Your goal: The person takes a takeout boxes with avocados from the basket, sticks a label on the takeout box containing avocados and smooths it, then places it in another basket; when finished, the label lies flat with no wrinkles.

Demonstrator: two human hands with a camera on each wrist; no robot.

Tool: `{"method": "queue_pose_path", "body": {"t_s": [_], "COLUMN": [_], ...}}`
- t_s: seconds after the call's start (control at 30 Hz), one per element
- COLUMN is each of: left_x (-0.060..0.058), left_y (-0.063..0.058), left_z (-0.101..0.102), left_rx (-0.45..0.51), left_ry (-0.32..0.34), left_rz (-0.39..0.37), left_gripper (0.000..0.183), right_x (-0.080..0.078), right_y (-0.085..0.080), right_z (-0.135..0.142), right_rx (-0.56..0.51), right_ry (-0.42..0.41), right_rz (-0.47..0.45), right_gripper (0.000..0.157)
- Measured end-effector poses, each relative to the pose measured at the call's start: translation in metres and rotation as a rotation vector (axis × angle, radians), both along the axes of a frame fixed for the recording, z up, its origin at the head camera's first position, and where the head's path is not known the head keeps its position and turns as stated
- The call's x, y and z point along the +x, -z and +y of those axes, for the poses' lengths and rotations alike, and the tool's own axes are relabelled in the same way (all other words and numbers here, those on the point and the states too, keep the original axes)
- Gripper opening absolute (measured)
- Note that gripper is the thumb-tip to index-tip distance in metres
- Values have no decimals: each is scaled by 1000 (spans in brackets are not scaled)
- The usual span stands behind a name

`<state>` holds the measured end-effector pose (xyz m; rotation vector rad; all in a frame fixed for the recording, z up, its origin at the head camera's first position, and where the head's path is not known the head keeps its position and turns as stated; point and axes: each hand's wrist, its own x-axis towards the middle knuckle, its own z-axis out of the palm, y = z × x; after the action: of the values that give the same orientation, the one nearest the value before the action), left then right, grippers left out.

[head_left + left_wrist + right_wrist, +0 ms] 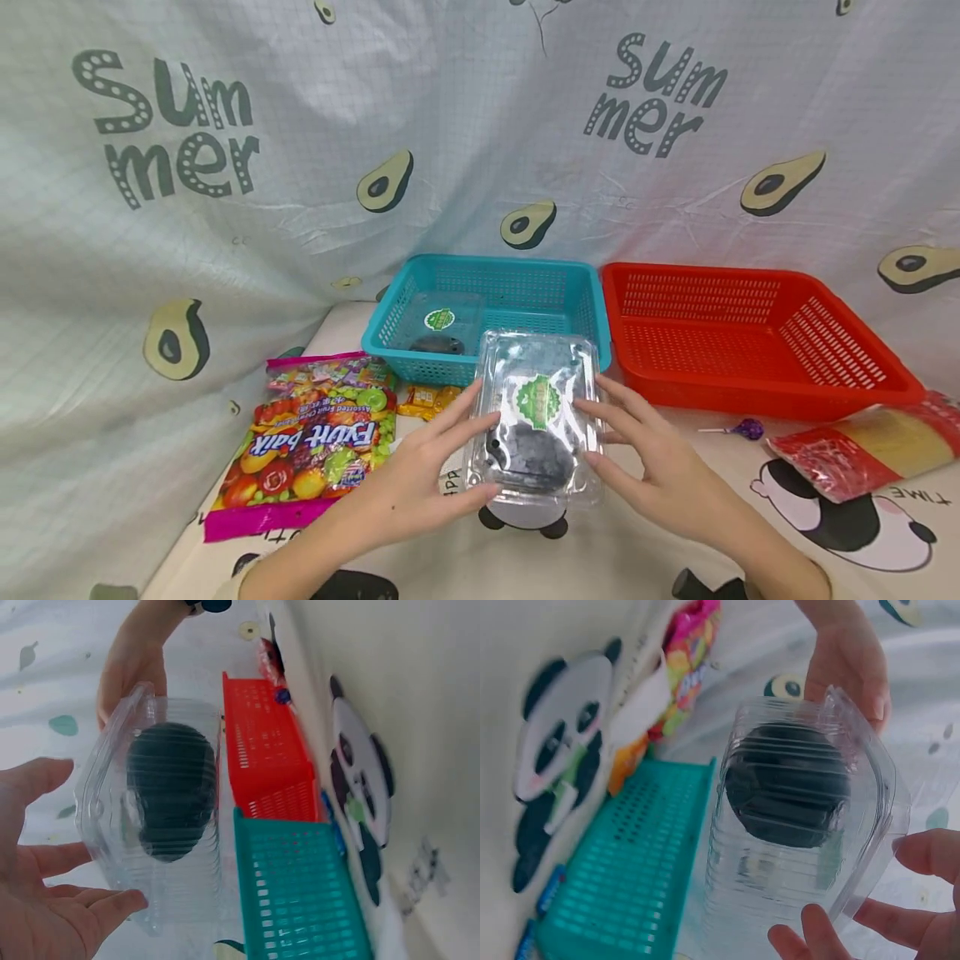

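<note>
In the head view, both hands hold a clear plastic clamshell box (536, 417) with a green round label on its lid. A dark oval thing (171, 791) lies inside; its kind I cannot tell. My left hand (431, 475) holds the box's left side, and my right hand (648, 450) its right side. Ridged walls of the raised box (761, 877) show in the right wrist view. Behind it stands a teal basket (495, 265), where a similar clear box (450, 304) sits at the left.
Right of the teal basket is a red basket (750, 400). On the left lies a fruit candy bag (315, 442), with small orange packets (427, 402) near it. A purple lollipop (748, 429) and a red-yellow packet (870, 450) lie at the right.
</note>
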<state>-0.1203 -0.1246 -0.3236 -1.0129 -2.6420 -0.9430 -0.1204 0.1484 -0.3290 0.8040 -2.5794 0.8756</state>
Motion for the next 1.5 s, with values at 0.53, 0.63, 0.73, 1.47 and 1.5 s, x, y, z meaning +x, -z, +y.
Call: {"method": "queue_pose_path", "body": {"t_s": [0.53,0.63,0.73,1.47,1.5], "left_x": [-128,-147,-161,-170,-171], "left_y": [-19,-12,-3,25,25], "left_z": [29,37,43,58,58], "left_rx": [174,138,104,-432,-439], "left_ry": [-136,-170,-194,-209,-209], "left_rz": [65,62,39,-226,-234], "left_gripper": [50,49,48,46,47], "right_x": [-117,-138,-154,-168,-169], "right_y": [-20,-13,-6,25,25], "right_z": [-20,-26,-31,-47,-47], "right_rx": [-161,-181,-157,298,299], "right_ry": [122,162,209,134,140], "right_rz": [-52,-110,-159,-382,-385], "right_gripper": [50,50,50,48,48]}}
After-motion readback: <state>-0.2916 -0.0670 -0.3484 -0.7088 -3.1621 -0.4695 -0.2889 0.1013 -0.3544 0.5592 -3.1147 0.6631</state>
